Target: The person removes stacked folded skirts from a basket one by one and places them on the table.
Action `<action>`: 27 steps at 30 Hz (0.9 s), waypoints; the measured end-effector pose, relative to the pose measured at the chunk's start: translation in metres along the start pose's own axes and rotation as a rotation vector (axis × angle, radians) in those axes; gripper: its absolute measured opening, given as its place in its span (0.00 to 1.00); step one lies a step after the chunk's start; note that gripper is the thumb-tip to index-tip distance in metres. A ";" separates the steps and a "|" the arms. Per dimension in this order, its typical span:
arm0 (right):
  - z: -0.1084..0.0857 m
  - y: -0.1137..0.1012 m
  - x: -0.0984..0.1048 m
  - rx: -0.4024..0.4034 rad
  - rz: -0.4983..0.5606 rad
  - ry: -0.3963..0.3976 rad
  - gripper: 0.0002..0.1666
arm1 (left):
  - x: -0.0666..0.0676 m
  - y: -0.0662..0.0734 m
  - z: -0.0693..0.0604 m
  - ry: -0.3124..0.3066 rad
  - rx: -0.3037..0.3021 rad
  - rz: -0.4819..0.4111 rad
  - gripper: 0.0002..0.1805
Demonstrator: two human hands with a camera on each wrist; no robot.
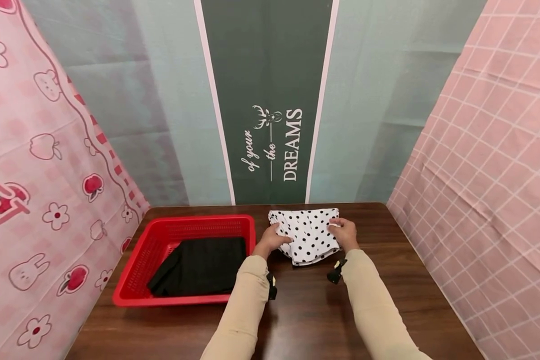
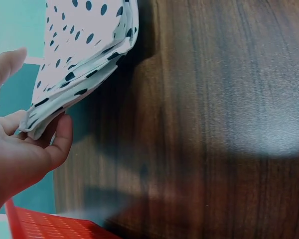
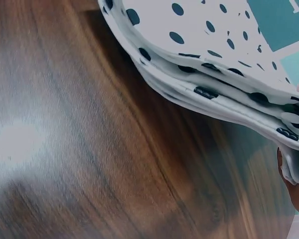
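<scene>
A white cloth with black dots point(image 1: 312, 232), folded in several layers, lies at the back of the table between the two hands. The left hand point(image 1: 272, 241) holds its left side; in the left wrist view that hand point(image 2: 27, 144) has its fingers curled under the folded edge of the cloth point(image 2: 84, 55), its thumb raised off it. At the cloth's right side is the right hand point(image 1: 345, 234), thumb and fingers gripping the edge. Only part of the right hand point(image 3: 296, 186) shows in the right wrist view, below the layered corner of the cloth point(image 3: 209, 64).
Left of the cloth, close to the left forearm, stands a red plastic basket point(image 1: 184, 300) with a folded black cloth point(image 1: 202, 265) inside. The brown wooden table point(image 1: 306, 320) meets a printed curtain point(image 1: 270, 60) at the back and pink hangings on both sides.
</scene>
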State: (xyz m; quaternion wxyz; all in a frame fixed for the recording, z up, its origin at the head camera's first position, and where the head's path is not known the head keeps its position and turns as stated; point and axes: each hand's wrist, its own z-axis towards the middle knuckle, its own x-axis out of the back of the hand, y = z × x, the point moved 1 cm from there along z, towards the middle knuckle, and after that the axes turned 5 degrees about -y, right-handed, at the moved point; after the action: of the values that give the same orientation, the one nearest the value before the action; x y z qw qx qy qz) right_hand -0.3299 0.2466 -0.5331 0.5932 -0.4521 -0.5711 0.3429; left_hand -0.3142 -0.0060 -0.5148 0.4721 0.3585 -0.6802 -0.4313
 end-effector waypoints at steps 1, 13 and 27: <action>0.001 0.000 -0.001 -0.007 -0.018 -0.007 0.19 | 0.000 -0.001 -0.001 -0.002 0.005 0.000 0.42; -0.001 0.003 -0.003 -0.016 -0.300 -0.302 0.33 | 0.003 -0.015 -0.009 0.000 0.065 0.045 0.37; 0.000 0.028 0.012 0.103 -0.313 -0.321 0.34 | -0.013 -0.110 0.069 0.055 0.066 0.332 0.35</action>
State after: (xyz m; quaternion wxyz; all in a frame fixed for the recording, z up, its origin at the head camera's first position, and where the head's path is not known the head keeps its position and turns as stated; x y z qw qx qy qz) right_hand -0.3256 0.2679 -0.5548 0.5629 -0.2670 -0.7031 0.3429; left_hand -0.3674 -0.0179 -0.6339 0.5432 0.2682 -0.7307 -0.3148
